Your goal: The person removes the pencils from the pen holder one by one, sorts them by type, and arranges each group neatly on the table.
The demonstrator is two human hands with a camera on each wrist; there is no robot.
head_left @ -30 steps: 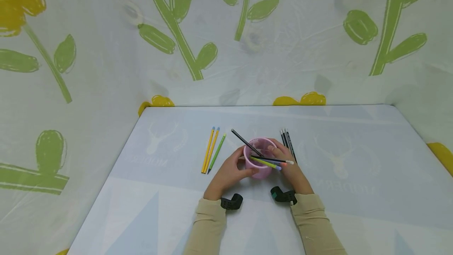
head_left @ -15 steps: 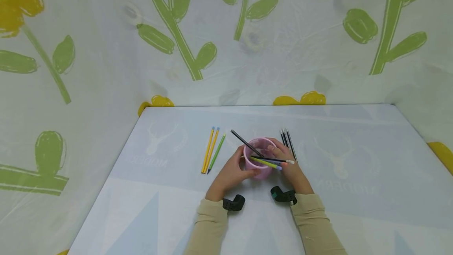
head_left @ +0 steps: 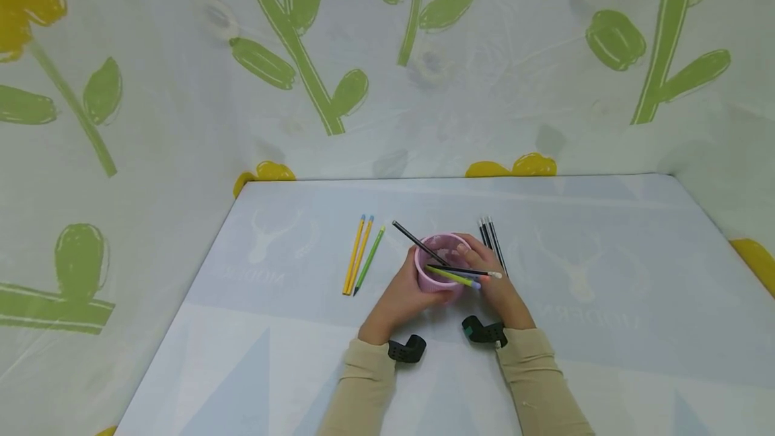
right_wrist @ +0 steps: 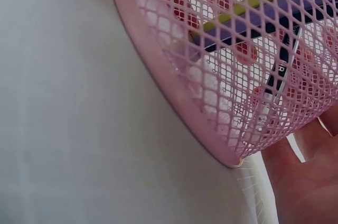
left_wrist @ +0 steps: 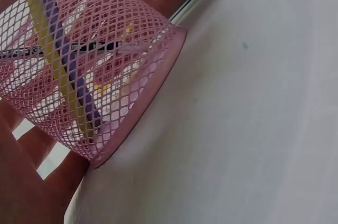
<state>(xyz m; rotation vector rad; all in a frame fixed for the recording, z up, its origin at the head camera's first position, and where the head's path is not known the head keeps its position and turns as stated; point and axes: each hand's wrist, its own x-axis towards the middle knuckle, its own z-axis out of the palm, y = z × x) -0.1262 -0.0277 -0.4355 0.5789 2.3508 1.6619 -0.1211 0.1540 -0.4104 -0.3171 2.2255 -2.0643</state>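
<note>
A pink mesh pencil cup [head_left: 428,282] stands on the table between both hands. My left hand [head_left: 404,298] holds it from the left, with the thumb across its front. My right hand [head_left: 496,282] grips the right side, its thumb over the rim. Inside lean a black pencil [head_left: 414,238] pointing back left, a black pencil with a white eraser [head_left: 472,271] and a yellow-green pencil [head_left: 447,276] pointing right. A purple pencil [right_wrist: 259,19] lies alongside the yellow-green one in the right wrist view. The fingers behind the cup are partly hidden in the head view.
Left of the cup lie two yellow pencils [head_left: 354,254] and a green pencil [head_left: 369,261]. Several black pencils [head_left: 489,231] lie beyond my right hand, partly covered by it. A patterned cloth wall [head_left: 424,120] rises behind the table [head_left: 605,355].
My left hand and wrist have shifted slightly right, and its thumb reaches further across the cup's front. The right hand keeps its hold. The head view has tilted a little.
</note>
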